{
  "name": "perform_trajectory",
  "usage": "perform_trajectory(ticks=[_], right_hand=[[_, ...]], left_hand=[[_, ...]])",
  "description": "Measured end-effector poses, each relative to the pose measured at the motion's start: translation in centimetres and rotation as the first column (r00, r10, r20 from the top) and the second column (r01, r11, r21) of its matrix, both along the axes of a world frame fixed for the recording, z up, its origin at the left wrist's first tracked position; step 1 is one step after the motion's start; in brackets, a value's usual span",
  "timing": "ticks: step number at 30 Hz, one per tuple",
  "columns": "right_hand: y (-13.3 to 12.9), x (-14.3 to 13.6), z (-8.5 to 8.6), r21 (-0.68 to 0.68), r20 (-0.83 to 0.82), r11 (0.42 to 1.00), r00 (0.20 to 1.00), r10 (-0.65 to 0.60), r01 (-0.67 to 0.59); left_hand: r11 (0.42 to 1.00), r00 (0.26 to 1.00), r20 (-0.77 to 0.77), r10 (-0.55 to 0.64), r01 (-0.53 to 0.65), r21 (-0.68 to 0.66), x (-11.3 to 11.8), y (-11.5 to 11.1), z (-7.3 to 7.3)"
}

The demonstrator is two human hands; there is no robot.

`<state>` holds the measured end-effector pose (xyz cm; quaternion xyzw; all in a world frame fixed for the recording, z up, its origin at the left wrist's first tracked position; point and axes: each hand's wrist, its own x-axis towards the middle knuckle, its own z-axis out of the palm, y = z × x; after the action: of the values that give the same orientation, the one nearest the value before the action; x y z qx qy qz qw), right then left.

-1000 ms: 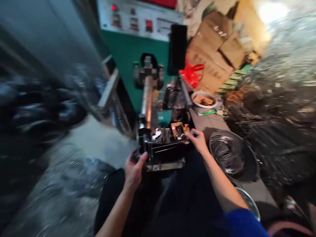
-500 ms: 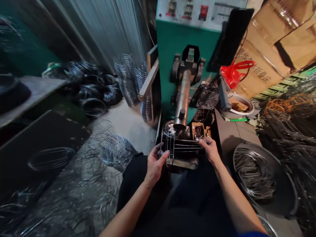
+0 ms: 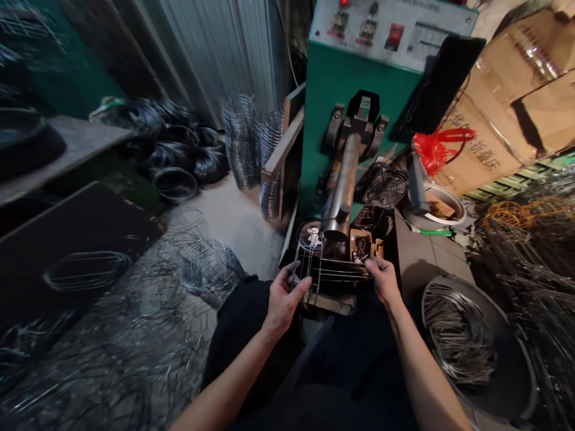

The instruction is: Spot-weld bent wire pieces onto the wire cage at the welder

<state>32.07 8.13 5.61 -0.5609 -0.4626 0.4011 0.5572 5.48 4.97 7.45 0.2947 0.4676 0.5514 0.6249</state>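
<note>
A wire frame point(image 3: 309, 260) of thin metal rods, with several rods running out to the right, is between my two hands, just below a spot welder's round metal arm point(image 3: 345, 185). My left hand point(image 3: 282, 302) grips the frame's left side, thumb and fingers around its wires. At the right end of the long rods, my right hand point(image 3: 384, 280) is closed in a pinch. Its fingertips hide exactly which rods they hold. Behind the frame, the green machine point(image 3: 341, 78) stands upright. Under the arm is a dark tray holding small cartons point(image 3: 360, 244).
On the right are a basin of short metal rods point(image 3: 460, 341), a white bowl point(image 3: 456, 209), a red plastic bag point(image 3: 433, 152) and cardboard boxes point(image 3: 494, 120). To the left are stacked wire rings point(image 3: 240, 143), a wire bundle point(image 3: 211, 269) and scrap wire point(image 3: 135, 347) on the floor.
The head view has shifted, so the machine appears farther right and lower, with a red light showing on its panel. Both hands keep their hold on the frame, almost unmoved.
</note>
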Motion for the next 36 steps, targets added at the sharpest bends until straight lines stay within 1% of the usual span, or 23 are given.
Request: perform_trajectory(ticks=[3,9,14,21,28,33,36], right_hand=[[0.1,-0.2,-0.1,0.013,0.009,1.000,1.000,-0.019,0.019],[0.3,-0.3,0.0,0.004,-0.029,0.999,0.999,-0.031,0.032],[0.4,-0.2,0.0,0.044,0.002,0.998,0.999,-0.044,0.044],[0.5,-0.1,-0.6,0.051,-0.013,0.997,0.998,-0.060,0.061],[0.6,0.1,-1.2,0.025,0.010,0.999,0.999,-0.040,0.039],[0.9,0.2,-1.1,0.049,0.038,0.998,0.998,-0.048,0.046],[1.0,0.3,-1.0,0.032,0.035,0.999,0.998,-0.045,0.044]], left_hand=[[1.000,1.000,0.002,-0.002,0.002,0.006,0.1,-0.1,-0.3],[0.999,1.000,0.004,0.015,-0.016,0.034,0.4,-0.2,-0.5],[0.998,0.999,0.022,0.024,-0.025,0.049,0.6,0.1,-0.9],[0.997,0.999,-0.010,0.045,-0.044,0.058,0.5,0.3,-1.3],[0.998,1.000,-0.007,0.030,-0.030,0.062,0.6,0.3,-1.0],[0.996,0.999,0.006,0.036,-0.037,0.082,0.6,0.5,-0.5],[0.996,1.000,0.006,0.031,-0.031,0.079,0.7,0.5,-0.2]])
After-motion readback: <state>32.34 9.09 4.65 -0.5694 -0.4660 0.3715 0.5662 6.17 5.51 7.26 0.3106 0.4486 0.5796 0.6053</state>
